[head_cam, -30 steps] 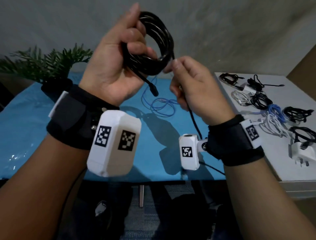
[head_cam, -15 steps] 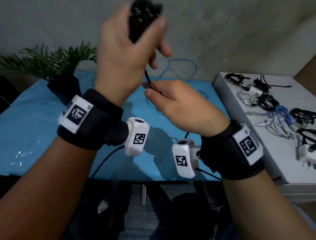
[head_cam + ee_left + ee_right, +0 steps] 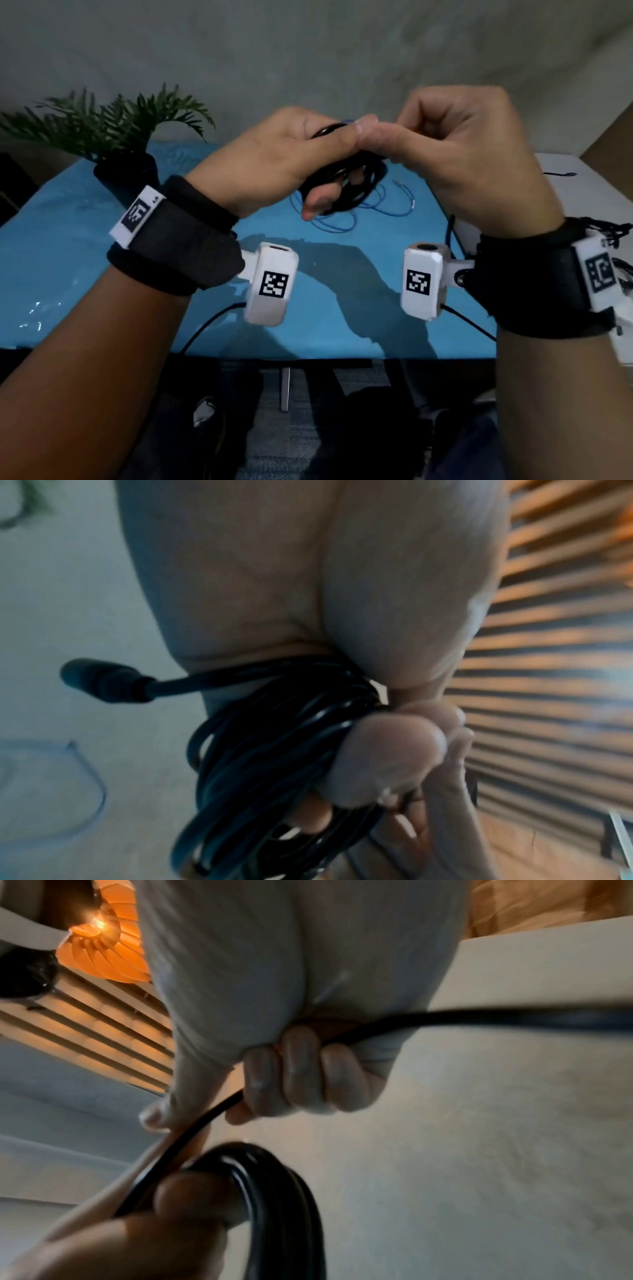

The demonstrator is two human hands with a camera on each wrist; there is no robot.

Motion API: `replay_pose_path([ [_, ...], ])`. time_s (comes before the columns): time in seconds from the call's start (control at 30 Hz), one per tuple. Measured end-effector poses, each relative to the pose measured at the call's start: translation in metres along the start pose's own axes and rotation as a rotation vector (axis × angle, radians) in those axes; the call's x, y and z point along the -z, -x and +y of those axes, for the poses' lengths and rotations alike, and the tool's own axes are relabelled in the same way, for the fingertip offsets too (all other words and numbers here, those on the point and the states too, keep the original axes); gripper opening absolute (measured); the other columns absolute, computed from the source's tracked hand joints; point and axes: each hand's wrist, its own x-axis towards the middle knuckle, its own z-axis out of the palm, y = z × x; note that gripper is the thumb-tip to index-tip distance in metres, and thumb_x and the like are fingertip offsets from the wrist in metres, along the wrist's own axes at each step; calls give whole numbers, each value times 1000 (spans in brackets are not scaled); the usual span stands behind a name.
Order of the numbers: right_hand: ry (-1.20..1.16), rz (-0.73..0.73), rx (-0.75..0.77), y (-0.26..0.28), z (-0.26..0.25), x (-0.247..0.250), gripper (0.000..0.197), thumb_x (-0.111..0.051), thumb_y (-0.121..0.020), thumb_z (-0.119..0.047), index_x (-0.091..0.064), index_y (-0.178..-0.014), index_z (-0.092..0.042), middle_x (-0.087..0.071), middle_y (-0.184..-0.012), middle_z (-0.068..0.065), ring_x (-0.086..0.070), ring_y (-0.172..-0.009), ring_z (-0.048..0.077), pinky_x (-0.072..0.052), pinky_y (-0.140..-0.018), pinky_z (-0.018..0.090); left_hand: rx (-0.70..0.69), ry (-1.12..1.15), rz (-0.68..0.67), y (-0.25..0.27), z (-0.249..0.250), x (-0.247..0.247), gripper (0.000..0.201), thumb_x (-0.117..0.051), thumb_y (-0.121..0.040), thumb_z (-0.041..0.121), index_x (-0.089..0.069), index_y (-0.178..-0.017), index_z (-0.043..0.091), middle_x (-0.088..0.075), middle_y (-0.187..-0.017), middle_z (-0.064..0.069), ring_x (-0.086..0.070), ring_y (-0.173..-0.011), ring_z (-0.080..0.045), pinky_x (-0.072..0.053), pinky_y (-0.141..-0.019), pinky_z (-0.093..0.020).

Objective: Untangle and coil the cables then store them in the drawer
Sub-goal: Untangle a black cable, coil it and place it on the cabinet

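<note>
Black wrist straps (image 3: 178, 240), white camera units (image 3: 270, 284) with black square-code markers.

The left hand (image 3: 274, 161), which a second ago held the coiled black cable (image 3: 349, 185) high with the loops upright, came down and rolled knuckles-up, so the coil now hung beneath it, low over the blue counter (image 3: 68, 246). The right hand (image 3: 459, 154) rose from below the coil to the same height and closed in until the two thumbs met. Its fingers (image 3: 294, 1069) now curled round the loose strand instead of pinching it below the coil.
</note>
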Motion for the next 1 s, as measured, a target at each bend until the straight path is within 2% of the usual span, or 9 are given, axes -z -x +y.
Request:
replay_pose_path([
  [0.1,-121,31,35,0,-1,-4,43,-72,-90,-42,-56,-79,-4,-43,-63,4,-36,-57,9,-30,-52,24,46,308,4,-2,-5,-5,40,-42,-104,31,-56,-76,7,-38,-39,6,-38,-33,-14,-41,-55,-31],
  [0.23,-178,55,-43,-1,1,-12,42,-48,-99,-49,-51,-93,-8,-39,-72,-3,-37,-63,7,-33,-57,25,11,689,-11,-4,-3,-4,36,-39,-103,32,-54,-79,9,-37,-37,13,-37,-31,-4,-48,-60,-22],
  [0.33,-244,136,-147,-1,6,-23,51,-32,-108,-45,-56,-111,0,-40,-74,11,-39,-60,13,-35,-49,24,-30,905,24,-9,0,-8,42,-33,-106,36,-54,-79,11,-35,-37,10,-39,-32,-6,-47,-60,-21],
  [0.4,-285,158,-228,1,1,-32,49,-27,-109,-46,-61,-119,-12,-50,-85,28,-45,-58,22,-36,-42,31,-54,981,93,-12,0,-10,42,-33,-107,38,-53,-80,12,-35,-37,9,-40,-34,-7,-47,-61,-21],
  [0.47,-346,134,-310,2,-2,-39,47,-26,-108,-51,-60,-114,-18,-54,-91,30,-42,-57,26,-31,-41,36,-67,1019,178,-15,-2,-10,41,-35,-108,38,-53,-81,13,-36,-39,8,-40,-35,-7,-46,-62,-21],
  [0.63,-475,68,-328,-1,6,-55,27,-44,-106,-44,-59,-101,-22,-53,-70,-9,-39,-46,15,-30,-39,24,-16,947,234,-17,-6,-8,38,-35,-109,38,-50,-82,16,-38,-40,9,-42,-38,-6,-43,-62,-18],
  [0.8,-579,107,-382,-5,16,-44,42,-57,-101,-42,-65,-114,-3,-65,-77,2,-41,-47,17,-26,-37,24,154,924,155,-14,0,-5,40,-41,-107,39,-51,-76,15,-34,-35,9,-37,-31,-8,-47,-56,-18],
  [0.9,-623,39,-372,-5,20,-33,32,-57,-101,-41,-65,-109,-11,-68,-88,8,-33,-41,14,-23,-38,22,189,836,148,-10,6,-1,37,-45,-104,38,-50,-74,16,-32,-34,9,-34,-29,-8,-46,-55,-18],
  [1.0,-404,5,-319,-5,24,-23,33,-57,-99,-48,-64,-115,-20,-71,-95,3,-40,-49,14,-27,-43,29,209,766,141,-6,10,5,34,-47,-102,35,-50,-75,16,-30,-34,10,-32,-29,-8,-44,-55,-18],
])
